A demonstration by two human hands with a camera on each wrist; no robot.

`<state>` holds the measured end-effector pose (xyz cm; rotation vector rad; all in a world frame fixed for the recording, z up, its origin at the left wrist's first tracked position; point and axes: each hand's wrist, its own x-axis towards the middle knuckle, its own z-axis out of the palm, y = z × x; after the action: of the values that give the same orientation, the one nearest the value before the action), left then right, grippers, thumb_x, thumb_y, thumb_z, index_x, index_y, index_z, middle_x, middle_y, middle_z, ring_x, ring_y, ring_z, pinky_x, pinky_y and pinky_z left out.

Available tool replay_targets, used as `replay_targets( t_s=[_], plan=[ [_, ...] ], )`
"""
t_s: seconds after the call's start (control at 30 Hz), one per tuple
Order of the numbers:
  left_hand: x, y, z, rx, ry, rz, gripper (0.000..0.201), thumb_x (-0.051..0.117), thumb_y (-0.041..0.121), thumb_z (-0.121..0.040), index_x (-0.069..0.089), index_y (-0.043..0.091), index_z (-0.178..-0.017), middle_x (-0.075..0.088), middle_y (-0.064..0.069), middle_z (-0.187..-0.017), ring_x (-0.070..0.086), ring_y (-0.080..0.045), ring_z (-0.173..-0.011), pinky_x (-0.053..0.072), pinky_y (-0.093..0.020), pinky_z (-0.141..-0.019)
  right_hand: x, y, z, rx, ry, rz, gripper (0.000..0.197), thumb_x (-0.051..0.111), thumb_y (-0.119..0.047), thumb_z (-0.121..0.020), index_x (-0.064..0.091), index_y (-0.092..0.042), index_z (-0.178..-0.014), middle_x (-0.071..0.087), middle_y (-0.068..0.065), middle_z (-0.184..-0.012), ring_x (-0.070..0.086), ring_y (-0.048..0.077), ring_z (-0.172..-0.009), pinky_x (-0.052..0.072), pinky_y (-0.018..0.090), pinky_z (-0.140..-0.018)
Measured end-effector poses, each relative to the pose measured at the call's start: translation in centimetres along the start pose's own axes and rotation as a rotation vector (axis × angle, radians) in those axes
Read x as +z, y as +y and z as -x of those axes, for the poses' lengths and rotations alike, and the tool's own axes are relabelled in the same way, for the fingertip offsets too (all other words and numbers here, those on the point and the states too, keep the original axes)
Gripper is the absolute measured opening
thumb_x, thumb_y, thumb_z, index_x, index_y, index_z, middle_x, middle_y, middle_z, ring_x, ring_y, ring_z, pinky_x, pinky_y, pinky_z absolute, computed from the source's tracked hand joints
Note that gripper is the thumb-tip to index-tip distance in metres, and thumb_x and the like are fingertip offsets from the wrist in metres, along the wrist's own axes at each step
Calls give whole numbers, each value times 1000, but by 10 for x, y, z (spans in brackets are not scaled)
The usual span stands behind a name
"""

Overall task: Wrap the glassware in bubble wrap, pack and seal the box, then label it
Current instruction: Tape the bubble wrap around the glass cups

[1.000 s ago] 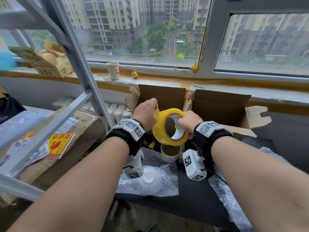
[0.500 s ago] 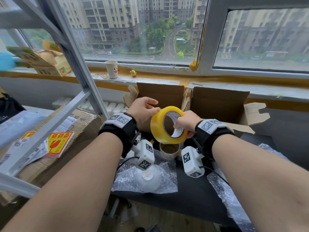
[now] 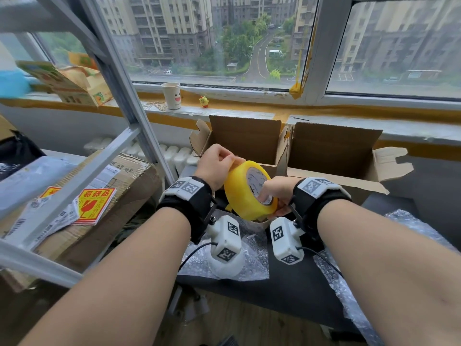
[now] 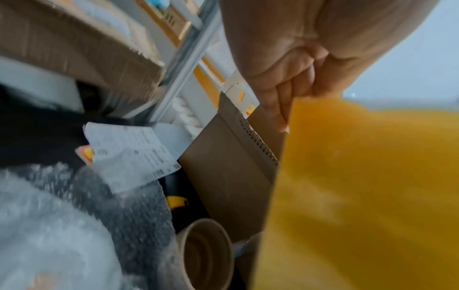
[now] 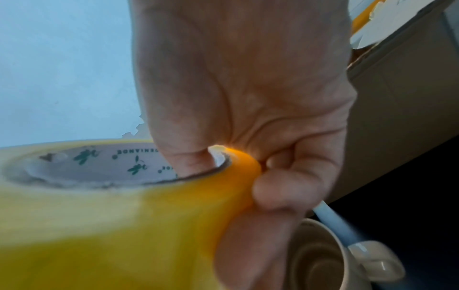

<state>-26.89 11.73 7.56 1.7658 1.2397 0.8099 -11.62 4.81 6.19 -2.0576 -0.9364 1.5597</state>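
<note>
A yellow tape roll (image 3: 245, 193) hangs tilted above the black table, in front of an open cardboard box (image 3: 245, 139). My right hand (image 3: 272, 202) grips it, thumb inside the white core (image 5: 111, 164) and fingers curled round the outside. My left hand (image 3: 230, 159) pinches the tape's loose end at the roll's top edge. Under the roll stands a beige mug (image 5: 320, 261), mostly hidden in the head view. A white glass piece (image 3: 225, 269) lies on a bubble wrap sheet (image 3: 254, 260), partly behind the left wrist camera.
A second open box (image 3: 334, 156) stands to the right. A closed carton with red fragile stickers (image 3: 96, 203) and shipping labels sits left, behind a grey metal shelf frame (image 3: 139, 136). More bubble wrap (image 3: 404, 221) lies at right. A paper cup (image 3: 171, 96) is on the windowsill.
My left hand shifted from the roll's side to its top edge, and its fingers closed into a pinch on the tape end. The roll tilted in my right hand.
</note>
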Motion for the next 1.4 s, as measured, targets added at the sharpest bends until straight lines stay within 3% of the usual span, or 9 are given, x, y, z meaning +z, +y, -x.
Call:
replay_targets(
  t_s=[0.1, 0.27, 0.47, 0.67, 0.87, 1.07, 1.2, 1.33, 1.4],
  plan=[
    [-8, 2, 4, -64, 15, 255, 18, 42, 6, -101, 48, 12, -85, 69, -12, -87, 67, -13, -74, 56, -26, -73, 9, 2, -4, 34, -25, -68, 32, 53, -3, -87, 51, -4, -119, 70, 23, -97, 72, 28, -62, 52, 22, -46],
    [-38, -11, 3, -55, -10, 192, 16, 54, 5, -96, 53, 15, -83, 70, -17, -99, 69, -26, -91, 58, -38, -80, 34, -4, -13, 28, -67, -48, 30, 56, -13, -82, 54, -6, -112, 73, 23, -96, 67, 26, -82, 48, 26, -77],
    [-71, -24, 6, -100, -135, 15, 31, 63, -3, -87, 59, 24, -103, 74, -4, -94, 68, -18, -90, 54, -29, -74, 55, -14, -22, -15, -31, -99, 29, 55, -9, -92, 50, -7, -121, 68, 20, -100, 71, 25, -57, 46, 18, -42],
    [-74, -30, 6, -95, -36, -6, 27, 72, 4, -81, 63, 27, -93, 73, -4, -80, 70, -22, -77, 58, -43, -82, 67, -23, -17, 2, 91, -80, 31, 57, -3, -90, 50, -3, -120, 65, 22, -98, 69, 29, -55, 49, 23, -41],
    [-72, -23, 5, -81, -55, 27, 27, 73, 5, -80, 64, 29, -90, 72, -3, -82, 70, -19, -79, 59, -40, -80, 71, -35, -26, 40, 325, 114, 38, 65, -9, -78, 58, 2, -114, 67, 24, -106, 67, 39, -96, 52, 39, -80],
    [-77, -10, 10, -19, -118, 96, 28, 74, -2, -78, 66, 21, -91, 72, -11, -83, 69, -20, -76, 59, -34, -75, 70, -41, -28, 70, 404, 117, 18, 61, -10, -82, 52, -3, -96, 68, 20, -93, 69, 38, -85, 58, 40, -73],
    [-80, -1, 13, 49, -172, 118, 27, 74, -5, -77, 67, 17, -90, 71, -12, -78, 65, -16, -69, 59, -33, -76, 67, -44, -28, 76, 437, 142, 25, 64, -13, -81, 51, -4, -100, 67, 18, -102, 69, 37, -91, 57, 44, -85],
    [-79, 9, 22, 110, -297, 103, 26, 73, -6, -77, 67, 17, -89, 68, -9, -72, 61, -16, -66, 56, -36, -77, 66, -44, -24, 77, 407, 175, 16, 60, -15, -86, 49, -4, -91, 68, 15, -92, 70, 31, -75, 60, 35, -58],
    [-82, 13, 25, 136, -364, 70, 26, 72, -5, -78, 67, 18, -89, 69, -13, -76, 62, -16, -69, 56, -37, -79, 65, -43, -22, 74, 359, 202, 11, 56, -15, -88, 51, -5, -89, 67, 15, -97, 69, 28, -78, 57, 33, -58]
  ],
)
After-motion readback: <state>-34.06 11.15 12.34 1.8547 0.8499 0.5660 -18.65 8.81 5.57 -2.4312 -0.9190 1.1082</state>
